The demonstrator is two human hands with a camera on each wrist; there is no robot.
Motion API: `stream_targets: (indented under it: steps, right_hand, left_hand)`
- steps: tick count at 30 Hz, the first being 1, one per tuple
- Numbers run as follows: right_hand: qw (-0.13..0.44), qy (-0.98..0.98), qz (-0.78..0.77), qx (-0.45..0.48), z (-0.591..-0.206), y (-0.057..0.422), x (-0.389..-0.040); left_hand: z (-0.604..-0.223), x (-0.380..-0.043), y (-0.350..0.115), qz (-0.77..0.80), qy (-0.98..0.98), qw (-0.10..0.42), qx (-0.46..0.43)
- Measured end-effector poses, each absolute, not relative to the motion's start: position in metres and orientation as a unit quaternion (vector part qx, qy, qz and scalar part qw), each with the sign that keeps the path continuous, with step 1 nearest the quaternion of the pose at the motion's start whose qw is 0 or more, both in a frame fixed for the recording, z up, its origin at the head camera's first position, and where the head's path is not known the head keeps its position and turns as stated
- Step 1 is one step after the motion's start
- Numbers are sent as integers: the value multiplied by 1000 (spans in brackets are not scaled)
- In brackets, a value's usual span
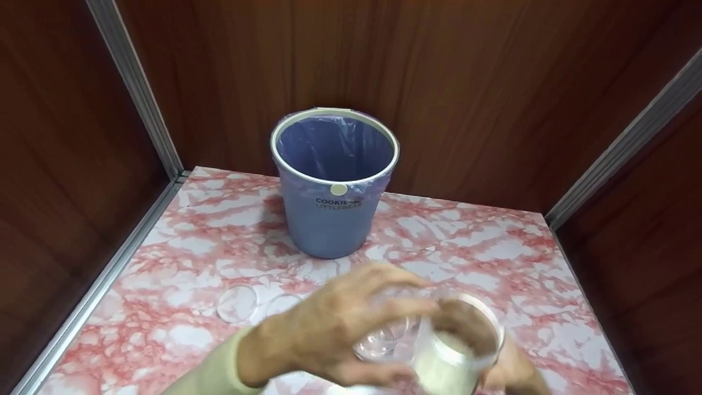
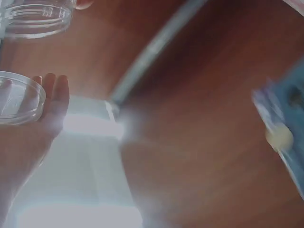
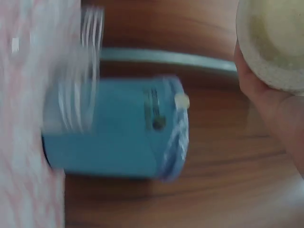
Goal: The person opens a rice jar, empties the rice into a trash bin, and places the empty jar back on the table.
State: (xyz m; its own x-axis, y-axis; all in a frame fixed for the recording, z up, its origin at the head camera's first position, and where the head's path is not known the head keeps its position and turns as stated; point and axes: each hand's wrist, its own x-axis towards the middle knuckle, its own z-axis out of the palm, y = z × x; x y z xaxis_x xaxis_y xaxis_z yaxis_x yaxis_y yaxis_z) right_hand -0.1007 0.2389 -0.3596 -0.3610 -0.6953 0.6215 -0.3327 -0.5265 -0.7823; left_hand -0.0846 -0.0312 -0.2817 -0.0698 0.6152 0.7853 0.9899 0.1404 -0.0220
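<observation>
My right hand (image 1: 515, 367) grips a clear round jar (image 1: 485, 354) from its far side, tilted, with its rim uncovered. A pale cream-coloured filling (image 1: 444, 370) shows inside, and its pale underside fills the corner of the right wrist view. My left hand (image 1: 343, 326) is just left of the jar's mouth, thumb and fingers spread around a clear round lid (image 2: 21, 102). That lid shows best in the left wrist view, with fingertips behind its rim. Clear plastic jars (image 1: 378, 343) stand partly hidden behind my left hand.
A blue bin (image 1: 334, 225) with a thin plastic liner stands at the back of the red-and-white marbled table (image 1: 192, 241). Two clear round lids, one at the left (image 1: 237, 304) and one beside my left wrist (image 1: 282, 303), lie flat. Dark wooden panels (image 1: 466, 99) enclose three sides.
</observation>
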Motion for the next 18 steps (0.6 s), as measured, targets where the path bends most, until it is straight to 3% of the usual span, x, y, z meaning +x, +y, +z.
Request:
stream_targets:
  steps: [6,18]
  right_hand:
    - [29,554,-662,-504,-339,248,-129]
    - [-27,728,-573,-375,-288,233,-178]
  left_hand:
    - [-308,-103,-79,-287,-744,330,-505]
    - [-392,-137,-172,-200,-902,269,-274]
